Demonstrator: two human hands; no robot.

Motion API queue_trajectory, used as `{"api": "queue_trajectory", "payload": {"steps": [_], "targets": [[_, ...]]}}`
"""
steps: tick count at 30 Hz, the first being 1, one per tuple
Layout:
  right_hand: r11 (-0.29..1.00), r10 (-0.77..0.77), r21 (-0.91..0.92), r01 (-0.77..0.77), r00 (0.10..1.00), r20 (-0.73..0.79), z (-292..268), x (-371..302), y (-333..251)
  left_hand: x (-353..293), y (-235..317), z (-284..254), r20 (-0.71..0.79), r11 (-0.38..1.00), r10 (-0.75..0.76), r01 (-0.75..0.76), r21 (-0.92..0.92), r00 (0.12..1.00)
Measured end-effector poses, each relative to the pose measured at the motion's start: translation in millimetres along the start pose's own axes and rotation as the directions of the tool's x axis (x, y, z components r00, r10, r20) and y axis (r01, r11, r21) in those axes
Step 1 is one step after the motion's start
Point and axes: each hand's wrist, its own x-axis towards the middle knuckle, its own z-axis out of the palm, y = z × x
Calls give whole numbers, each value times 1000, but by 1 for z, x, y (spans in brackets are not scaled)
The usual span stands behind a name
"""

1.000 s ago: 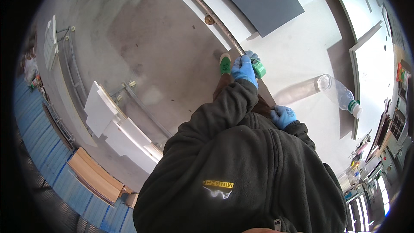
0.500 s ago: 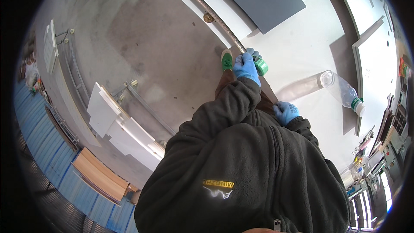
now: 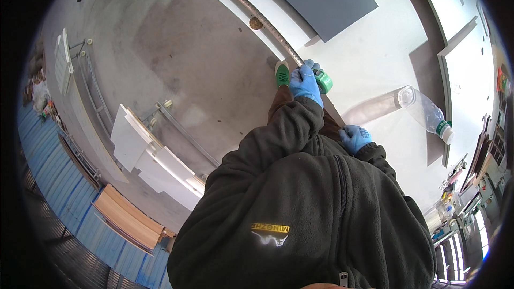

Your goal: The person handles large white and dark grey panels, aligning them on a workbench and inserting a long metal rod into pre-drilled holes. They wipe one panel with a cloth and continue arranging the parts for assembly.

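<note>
My left hand (image 3: 306, 81), in a blue glove, is closed around a green tape measure (image 3: 323, 81) at the corner of a white panel. From that hand a long, worn metallic tape blade (image 3: 251, 8) stretches away toward the upper left, along the white panel's edge. My right hand (image 3: 355, 139), also blue-gloved, rests lower and to the right by the panel's near edge, close to my body. Its fingers are curled in, and whatever may be inside them is hidden. A clear plastic bottle (image 3: 425, 112) with a green label and white cap lies right of it.
A dark grey board (image 3: 321, 0) lies on the white surface (image 3: 385, 59) ahead. More white panels (image 3: 471, 75) stand at the right. On the left, a rack with white boards (image 3: 131, 139) stands on the concrete floor (image 3: 193, 48). My green shoe (image 3: 282, 75) shows beside the panel.
The view has turned very slightly. Both hands keep their places, and the tape measure stays in my left hand.
</note>
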Motion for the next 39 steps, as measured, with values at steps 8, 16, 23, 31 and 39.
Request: {"api": "queue_trajectory", "payload": {"steps": [8,16,23,31,39], "targets": [[1000,16,13,-16,1000,-6,3,3,4,-1,0,1,-11,997,43,-42,68,999],[1000,-3,-15,3,1000,-16,1,4,3,-3,0,1,10,997,41,-42,72,999],[1000,20,12,-20,1000,-13,-2,5,-2,0,-2,0,-8,998,6,-6,57,1000],[995,95,-15,-94,994,46,-8,10,-5,2,-4,-1,-7,997,-7,7,79,1000],[994,111,-28,-110,993,31,-6,17,-3,1,-1,-1,29,993,-7,4,118,1000]]}}
